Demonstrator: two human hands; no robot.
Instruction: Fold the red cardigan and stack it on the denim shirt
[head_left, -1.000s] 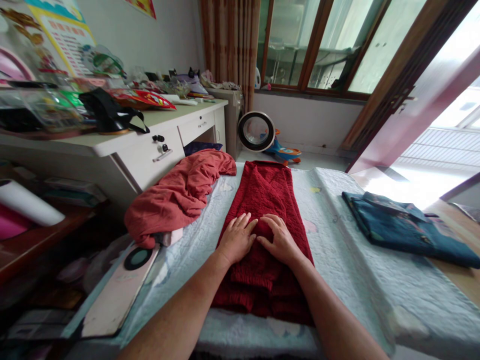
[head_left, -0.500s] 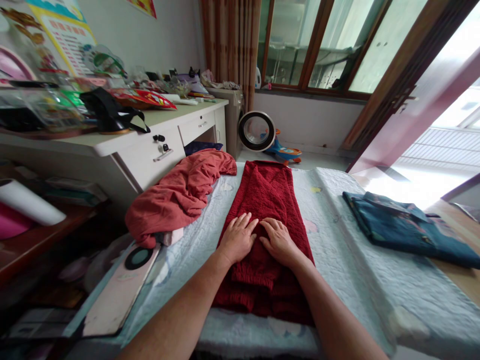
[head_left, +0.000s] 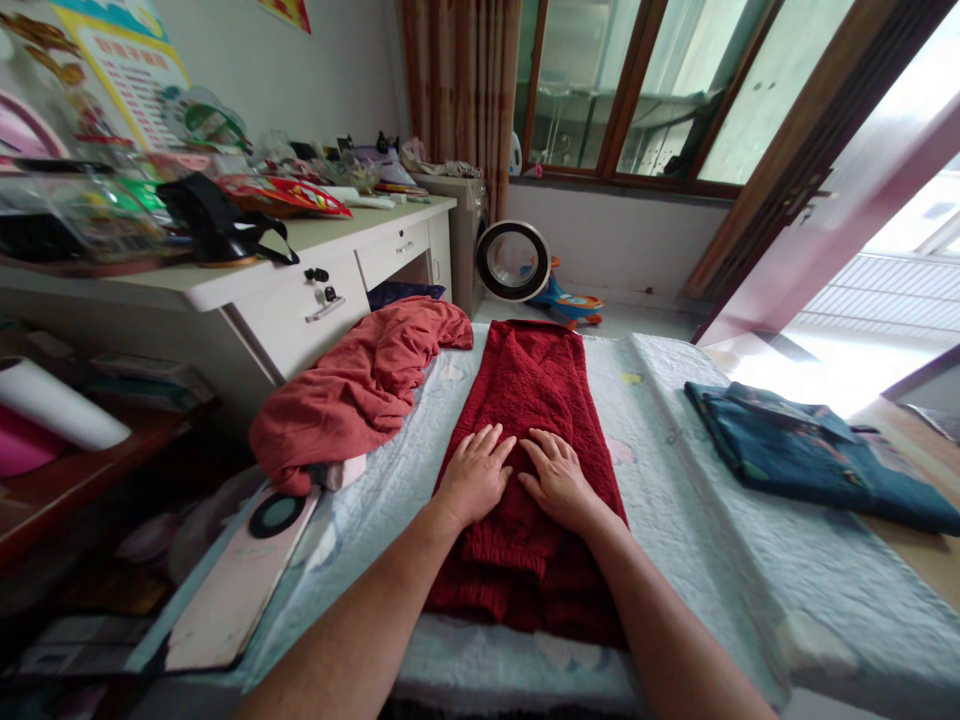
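A dark red knitted garment [head_left: 536,400] lies folded lengthwise on a pale quilted mat [head_left: 675,480]. My left hand [head_left: 474,473] rests flat on its middle, fingers stretched out and slightly spread. My right hand [head_left: 559,477] lies flat beside it on the same garment, fingers extended, thumb almost touching the left hand. Neither hand holds anything.
A crumpled rust-red cloth [head_left: 360,385] lies at the mat's left. A folded dark blue garment [head_left: 810,450] sits at the right. A cluttered white desk [head_left: 300,275] with drawers stands to the left, a round fan [head_left: 514,262] on the floor beyond, a board [head_left: 244,575] by the mat's left edge.
Both hands stay pressed on the red garment; the right hand has shifted only slightly. Nothing else moved.
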